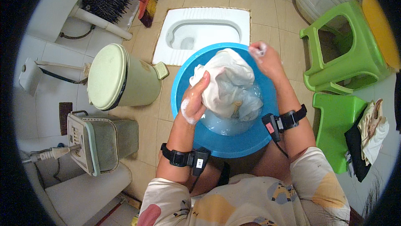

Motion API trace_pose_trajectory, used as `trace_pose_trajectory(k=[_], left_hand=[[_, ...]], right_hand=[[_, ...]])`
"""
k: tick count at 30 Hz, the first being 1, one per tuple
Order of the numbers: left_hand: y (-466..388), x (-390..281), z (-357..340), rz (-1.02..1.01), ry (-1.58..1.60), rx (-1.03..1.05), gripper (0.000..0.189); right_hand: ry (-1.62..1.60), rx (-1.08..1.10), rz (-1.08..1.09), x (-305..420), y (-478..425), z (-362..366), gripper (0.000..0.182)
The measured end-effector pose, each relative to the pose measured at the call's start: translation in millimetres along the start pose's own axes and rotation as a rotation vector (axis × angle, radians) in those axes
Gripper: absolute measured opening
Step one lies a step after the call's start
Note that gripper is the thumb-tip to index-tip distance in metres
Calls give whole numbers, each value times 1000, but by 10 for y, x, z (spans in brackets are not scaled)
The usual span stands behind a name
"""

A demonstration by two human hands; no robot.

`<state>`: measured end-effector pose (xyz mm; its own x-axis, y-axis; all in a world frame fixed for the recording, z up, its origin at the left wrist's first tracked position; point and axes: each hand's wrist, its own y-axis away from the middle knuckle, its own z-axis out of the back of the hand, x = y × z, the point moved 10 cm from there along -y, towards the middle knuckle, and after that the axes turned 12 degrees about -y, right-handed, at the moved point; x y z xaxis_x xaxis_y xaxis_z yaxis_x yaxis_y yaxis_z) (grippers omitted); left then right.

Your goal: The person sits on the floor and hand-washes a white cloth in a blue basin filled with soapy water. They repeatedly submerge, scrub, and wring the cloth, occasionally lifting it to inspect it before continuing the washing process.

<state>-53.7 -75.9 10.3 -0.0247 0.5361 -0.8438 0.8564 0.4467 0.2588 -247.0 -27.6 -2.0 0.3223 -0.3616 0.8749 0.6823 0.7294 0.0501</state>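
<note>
A wet white cloth garment (224,79) with a tan patch lies bunched in a round blue plastic basin (219,147). Its lower part rests in cloudy, soapy water (228,127). My left hand (193,102) grips the garment's left side, with the thumb on top and foam near the wrist. Over the basin's upper right rim is my right hand (264,58), its fingers curled and foam on them. It is apart from the garment, and whether it holds something small cannot be told.
A white squat toilet (203,13) is set in the tiled floor beyond the basin. On the left stand a pale green lidded bin (141,83) and a grey mop bucket (125,138). Green plastic stools (360,47) are at the right, with clothes (371,132) on the lower one (332,125).
</note>
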Motion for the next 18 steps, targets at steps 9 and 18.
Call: trace_pose_trajectory(k=[9,18], left_hand=[[3,-44,106,-45,140,-2,42],[9,-78,-105,-53,382,137,50]], right_hand=[[590,-71,52,-332,76,143,52],[552,-5,39,-380,31,109,44]])
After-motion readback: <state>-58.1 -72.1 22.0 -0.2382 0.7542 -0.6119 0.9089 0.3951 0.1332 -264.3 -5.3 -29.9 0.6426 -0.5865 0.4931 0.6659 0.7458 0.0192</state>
